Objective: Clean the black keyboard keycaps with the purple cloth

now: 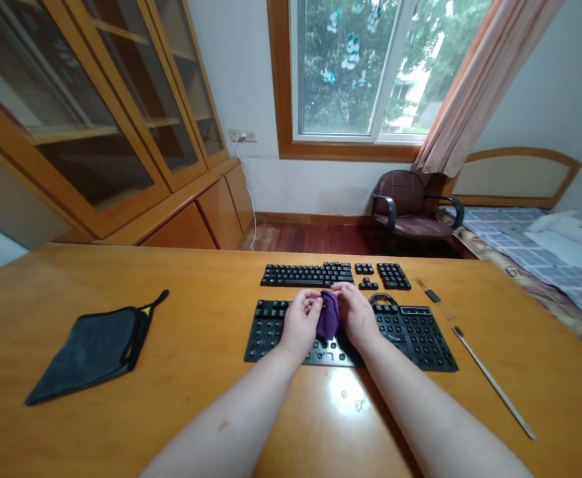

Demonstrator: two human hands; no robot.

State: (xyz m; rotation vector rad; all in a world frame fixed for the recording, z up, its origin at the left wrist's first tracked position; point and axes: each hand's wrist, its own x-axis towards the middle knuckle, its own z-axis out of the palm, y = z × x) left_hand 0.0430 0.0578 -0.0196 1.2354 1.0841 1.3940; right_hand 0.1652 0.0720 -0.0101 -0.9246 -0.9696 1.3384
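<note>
1. My left grip (301,320) and my right grip (354,312) are both closed on a small purple cloth (328,316). The fingers pinch it from each side, so it hangs bunched up between the two grips.

2. I think both grips hold it so that it stays tight and does not flop down.

3. Right under the grips lies a black keyboard (410,338). Some keys look taken off in the middle part, though the grips hide much of it.

4. Just past the grips, farther from me, sit rows of black keys (306,273) laid out flat in keyboard order. I think they are set that way so none get mixed up.

5. To the right of the right grip lies a long thin stick tool (492,382), and near it a small wire tool (433,295). They are close enough to reach but apart from the keyboard.

6. Well away to the left of the left grip lies a folded dark cloth (94,348), flat on the table.

7. The table (221,398) is shiny brown wood.

8. Past the table I see a dark red chair (410,209), a bed (544,255) on the right, wooden cabinets with glass doors (96,119) on the left, and a window (365,66) with a pink curtain (484,79).
</note>
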